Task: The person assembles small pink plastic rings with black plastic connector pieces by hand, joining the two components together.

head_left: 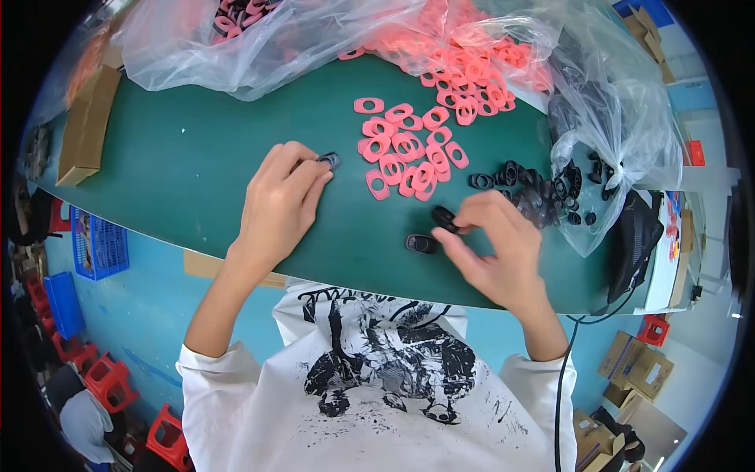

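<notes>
Head view, and from where I stand both hands are over the green table (236,157), each busy with a small part. The left hand (279,197) is narrowed, thumb and fingertips together at a dark piece (330,161) at the far side of the fingers; how firm the hold is, I can't make out. The right hand (503,252) pinches a black part (445,217) between thumb and fingers, its other fingers curled. Just beside that thumb, a loose black piece (421,244) lies on the table.

Between and beyond the hands, pink rings (414,149) lie scattered and overlapping, with a bigger pink heap (472,75) spilling from clear plastic behind them. More black parts (511,173) sit loose to the right, next to a clear bag (629,118) with others inside.

As for progress, I see no pink ring joined to the parts in hand. At the upper left, mixed pink and black pieces (236,20) show by another plastic bag (189,55); perhaps those are done, though the plastic hides too much. Judging by the heaps, plenty is left.
</notes>
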Demonstrator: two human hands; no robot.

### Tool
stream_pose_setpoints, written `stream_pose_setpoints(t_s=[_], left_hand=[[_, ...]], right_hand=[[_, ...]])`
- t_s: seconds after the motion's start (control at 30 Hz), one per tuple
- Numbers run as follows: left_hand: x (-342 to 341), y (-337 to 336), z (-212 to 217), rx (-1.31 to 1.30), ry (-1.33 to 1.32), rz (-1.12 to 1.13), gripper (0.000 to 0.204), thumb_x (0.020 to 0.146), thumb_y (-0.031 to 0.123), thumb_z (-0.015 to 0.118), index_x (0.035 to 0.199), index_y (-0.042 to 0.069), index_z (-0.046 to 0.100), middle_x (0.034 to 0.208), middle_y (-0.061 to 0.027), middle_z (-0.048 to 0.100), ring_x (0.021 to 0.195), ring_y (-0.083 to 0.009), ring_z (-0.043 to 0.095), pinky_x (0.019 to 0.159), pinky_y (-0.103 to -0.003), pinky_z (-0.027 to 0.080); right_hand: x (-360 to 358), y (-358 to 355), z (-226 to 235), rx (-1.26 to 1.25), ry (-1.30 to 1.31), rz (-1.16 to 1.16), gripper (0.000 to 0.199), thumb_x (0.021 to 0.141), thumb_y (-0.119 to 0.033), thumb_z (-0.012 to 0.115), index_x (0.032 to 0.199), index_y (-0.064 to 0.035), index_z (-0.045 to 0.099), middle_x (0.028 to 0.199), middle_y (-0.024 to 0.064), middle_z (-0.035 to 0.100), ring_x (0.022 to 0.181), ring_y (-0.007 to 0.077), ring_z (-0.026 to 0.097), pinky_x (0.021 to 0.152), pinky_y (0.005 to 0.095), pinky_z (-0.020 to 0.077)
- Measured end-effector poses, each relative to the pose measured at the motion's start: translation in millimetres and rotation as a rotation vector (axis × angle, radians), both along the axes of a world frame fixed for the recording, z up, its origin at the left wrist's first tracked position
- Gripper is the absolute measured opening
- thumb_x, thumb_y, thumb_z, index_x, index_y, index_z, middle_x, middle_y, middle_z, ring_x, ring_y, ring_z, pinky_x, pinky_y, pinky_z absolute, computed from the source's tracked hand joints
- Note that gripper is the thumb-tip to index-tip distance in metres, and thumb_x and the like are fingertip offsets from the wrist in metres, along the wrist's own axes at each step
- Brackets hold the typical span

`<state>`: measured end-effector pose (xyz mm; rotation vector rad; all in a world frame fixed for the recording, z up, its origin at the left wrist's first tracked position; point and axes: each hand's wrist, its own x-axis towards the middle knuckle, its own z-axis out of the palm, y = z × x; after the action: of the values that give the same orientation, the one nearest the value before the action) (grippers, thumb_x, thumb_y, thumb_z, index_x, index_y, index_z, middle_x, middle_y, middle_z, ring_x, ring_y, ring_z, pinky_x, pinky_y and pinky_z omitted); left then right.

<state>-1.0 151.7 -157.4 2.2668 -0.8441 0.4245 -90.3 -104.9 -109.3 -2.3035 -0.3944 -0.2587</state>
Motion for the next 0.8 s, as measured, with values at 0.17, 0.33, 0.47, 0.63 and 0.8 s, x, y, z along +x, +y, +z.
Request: stream_pose_setpoints(t_s=[0.17, 0.33, 0.47, 0.63, 0.8], left_hand=[[-15.7, 8.1, -3.6, -0.010, 0.084, -0.004, 0.015, 0.075, -0.002, 0.075, 0.086, 0.001, 0.064, 0.087, -0.0084, 0.058, 0.075, -0.0276, 0.058, 0.063, -0.038, 0.048], [-19.6, 7.9, -7.2, -0.070, 0.093, 0.018, 0.016, 0.075, -0.001, 0.075, 0.086, 0.002, 0.064, 0.087, -0.0074, 0.058, 0.074, -0.0265, 0.058, 0.065, -0.038, 0.047], [-17.2, 10.7, -6.7, -0.081, 0.092, 0.014, 0.017, 0.074, 0.000, 0.075, 0.086, 0.002, 0.064, 0.089, -0.0072, 0.058, 0.075, -0.0256, 0.058, 0.066, -0.037, 0.047], [-18.2, 11.2, -8.5, -0.058, 0.044, -0.011, 0.019, 0.073, 0.000, 0.075, 0.087, 0.003, 0.062, 0.090, -0.0064, 0.054, 0.075, -0.0234, 0.056, 0.065, -0.036, 0.045], [-20.5, 10.0, -7.1, -0.065, 0.052, -0.004, 0.021, 0.072, 0.000, 0.075, 0.087, 0.003, 0.061, 0.089, -0.0065, 0.053, 0.074, -0.0232, 0.055, 0.064, -0.037, 0.044]], right_hand=[[33.6, 44.3, -24.7, -0.091, -0.378, 0.023, 0.024, 0.070, -0.003, 0.083, 0.086, -0.0026, 0.065, 0.088, 0.0089, 0.061, 0.071, 0.0238, 0.062, 0.060, 0.0345, 0.0499], [37.5, 45.5, -32.2, -0.285, -0.257, 0.075, 0.026, 0.066, -0.006, 0.083, 0.086, -0.0034, 0.067, 0.089, 0.0076, 0.060, 0.076, 0.0238, 0.058, 0.066, 0.0369, 0.0468], [40.6, 48.4, -23.0, -0.358, -0.156, 0.077, 0.025, 0.066, -0.007, 0.083, 0.087, -0.0033, 0.069, 0.088, 0.0071, 0.059, 0.073, 0.0228, 0.056, 0.064, 0.0362, 0.0443], [43.0, 49.5, -19.0, -0.320, -0.218, 0.047, 0.024, 0.067, -0.006, 0.082, 0.088, -0.0030, 0.071, 0.086, 0.0062, 0.059, 0.071, 0.0219, 0.054, 0.063, 0.0362, 0.0425], [40.7, 51.8, -19.8, -0.414, -0.193, 0.079, 0.024, 0.066, -0.005, 0.082, 0.087, -0.0025, 0.070, 0.085, 0.0060, 0.058, 0.071, 0.0234, 0.053, 0.062, 0.0367, 0.0422]])
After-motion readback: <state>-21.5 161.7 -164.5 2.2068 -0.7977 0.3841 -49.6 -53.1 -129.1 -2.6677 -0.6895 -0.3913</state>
